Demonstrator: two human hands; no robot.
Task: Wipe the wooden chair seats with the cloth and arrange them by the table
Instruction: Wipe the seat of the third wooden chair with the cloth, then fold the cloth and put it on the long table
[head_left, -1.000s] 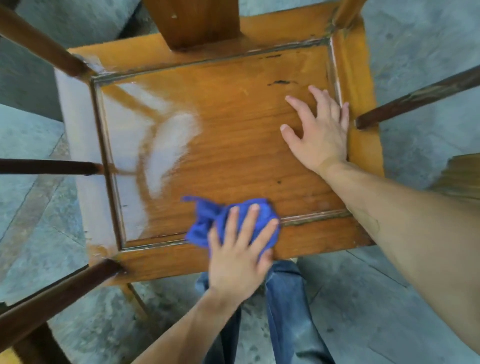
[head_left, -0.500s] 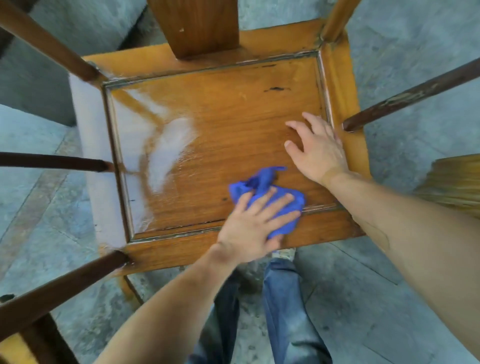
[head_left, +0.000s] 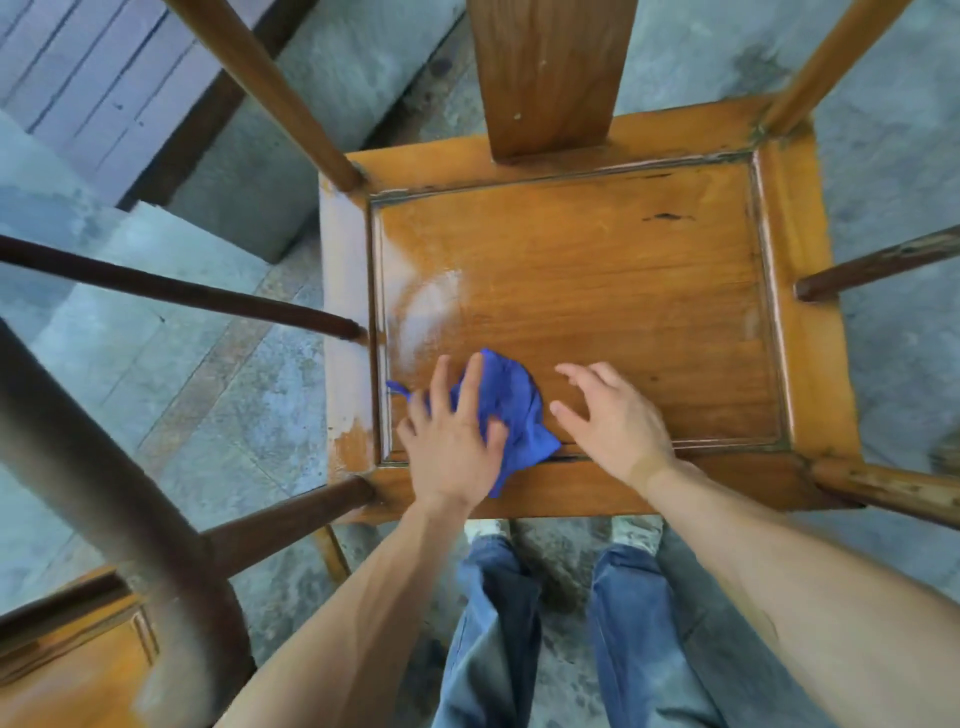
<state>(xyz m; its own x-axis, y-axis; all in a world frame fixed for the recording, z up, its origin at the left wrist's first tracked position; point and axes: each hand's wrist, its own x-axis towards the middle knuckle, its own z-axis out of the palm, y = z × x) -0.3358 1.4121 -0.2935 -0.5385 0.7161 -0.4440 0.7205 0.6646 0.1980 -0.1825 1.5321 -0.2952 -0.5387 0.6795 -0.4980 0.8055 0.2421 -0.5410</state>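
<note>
Plainly the wiping step is in hand: the left hand (head_left: 451, 441) presses the blue cloth (head_left: 511, 410) flat-fingered at the seat's (head_left: 623, 291) seven o'clock corner, the right hand (head_left: 615, 423) rests spread and empty beside it, and the pale dusty patch (head_left: 431, 312) toward ten o'clock likely needs the next pass.

Two bare forearms, no sleeves reaching the wrists, end in an ungloved left hand (head_left: 451, 441) and right hand (head_left: 618, 423) — below them, faded blue jeans (head_left: 493, 634) and pale, scuffed shoe tips (head_left: 485, 530).
</note>
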